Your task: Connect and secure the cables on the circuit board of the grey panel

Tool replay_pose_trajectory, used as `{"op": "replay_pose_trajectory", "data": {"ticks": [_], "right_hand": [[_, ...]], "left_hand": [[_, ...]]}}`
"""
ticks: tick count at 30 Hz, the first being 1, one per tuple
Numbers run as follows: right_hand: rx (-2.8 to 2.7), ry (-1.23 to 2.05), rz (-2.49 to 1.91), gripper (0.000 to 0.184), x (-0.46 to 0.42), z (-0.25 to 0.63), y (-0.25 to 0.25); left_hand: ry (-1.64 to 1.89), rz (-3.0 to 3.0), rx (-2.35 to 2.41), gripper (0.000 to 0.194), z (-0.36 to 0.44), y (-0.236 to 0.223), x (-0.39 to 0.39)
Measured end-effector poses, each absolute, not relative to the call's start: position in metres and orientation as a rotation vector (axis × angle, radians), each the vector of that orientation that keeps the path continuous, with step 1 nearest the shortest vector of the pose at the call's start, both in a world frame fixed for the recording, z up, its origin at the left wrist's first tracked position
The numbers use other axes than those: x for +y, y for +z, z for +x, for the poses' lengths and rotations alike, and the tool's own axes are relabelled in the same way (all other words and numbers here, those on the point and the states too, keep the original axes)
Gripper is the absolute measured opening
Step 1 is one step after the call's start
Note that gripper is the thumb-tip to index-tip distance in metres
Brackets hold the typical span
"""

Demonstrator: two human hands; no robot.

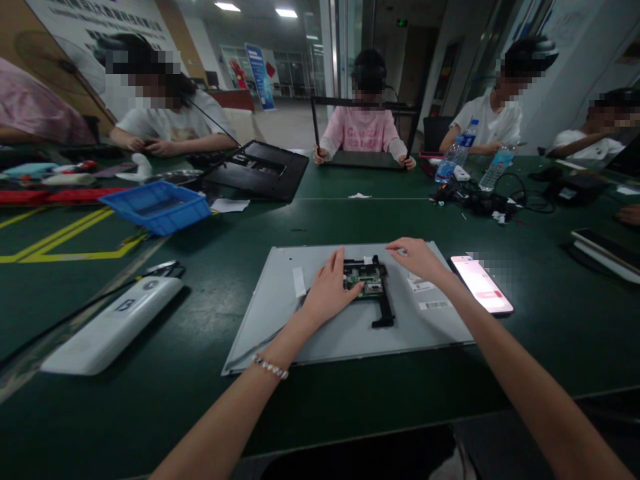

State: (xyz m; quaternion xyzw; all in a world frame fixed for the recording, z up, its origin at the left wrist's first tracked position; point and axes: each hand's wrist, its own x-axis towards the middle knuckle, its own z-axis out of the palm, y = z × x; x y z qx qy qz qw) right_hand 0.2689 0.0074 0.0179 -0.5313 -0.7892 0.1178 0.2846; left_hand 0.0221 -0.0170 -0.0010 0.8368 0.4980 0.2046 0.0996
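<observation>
A grey-white flat panel (340,337), like the back of a display, lies on the table before me. On its middle rests a black plastic frame (384,307) around a green circuit board (367,285). My left hand (327,283) lies over the left side of the board, fingers stretched out and thumb spread towards the board's lower part. To the right of the frame's upper corner, my right hand (414,259) is over the panel with its fingers bent and drawn together. Anything between those fingertips is too small to make out. A grey cable (267,339) runs beneath my left forearm.
A lit phone (481,283) lies against the panel's right side. To the left are a white power bank (117,323) with a cable and a blue bin (159,205). Across the table, a person (367,127) holds a black frame (316,123); bottles (450,160) stand at right.
</observation>
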Motion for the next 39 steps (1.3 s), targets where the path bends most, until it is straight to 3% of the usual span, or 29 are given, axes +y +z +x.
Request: {"op": "replay_pose_trajectory", "data": {"ticks": [10, 19, 25, 34, 39], "right_hand": [[-2.033, 0.503, -1.691, 0.029, -0.018, 0.326, -0.006], [-1.926, 0.578, -1.743, 0.014, -0.022, 0.319, -0.008], [-1.888, 0.599, -1.736, 0.017, -0.025, 0.318, -0.004], [-1.944, 0.494, -1.73, 0.017, -0.023, 0.317, -0.012], [-1.958, 0.503, -1.693, 0.016, -0.024, 0.316, -0.009]], "left_hand": [[0.579, 2.461, 1.476, 0.083, 0.022, 0.0, -0.017], [0.575, 2.482, 1.481, 0.082, 0.021, -0.003, -0.014], [0.595, 2.529, 1.505, 0.081, 0.022, -0.003, -0.016], [0.686, 2.721, 1.423, 0.043, 0.032, 0.016, -0.013], [0.535, 2.813, 1.273, 0.033, 0.05, 0.023, 0.014]]}}
